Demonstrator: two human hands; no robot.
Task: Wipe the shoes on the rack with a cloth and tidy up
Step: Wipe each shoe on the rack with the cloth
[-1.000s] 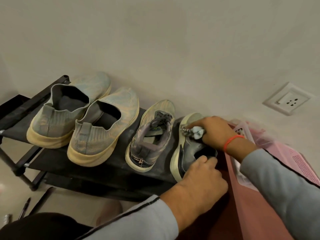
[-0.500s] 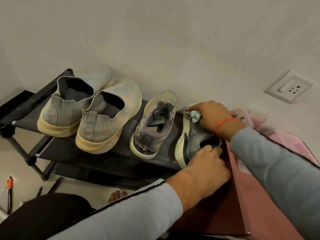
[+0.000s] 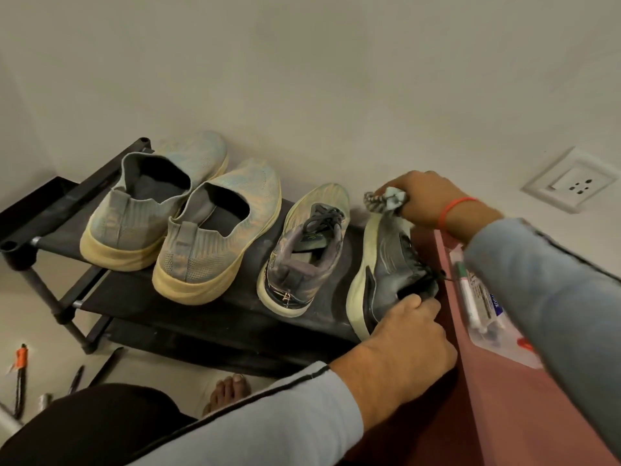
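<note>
Gripping the heel of the rightmost grey sneaker with the left hand, bunching a pale cloth tight in the right hand.

Tipping that sneaker onto its side at the right end of the black rack, sole edge facing left, where half a second ago sitting flatter. Lifting the cloth just clear of the toe, no longer pressing down on it, probably between strokes or moving to a fresh patch. Leaving three more shoes in the row: matching grey lace-up just beside, then two knit slip-ons, likely awaiting wiping. Crowding the right edge, a reddish cabinet; wall socket beyond.
</note>
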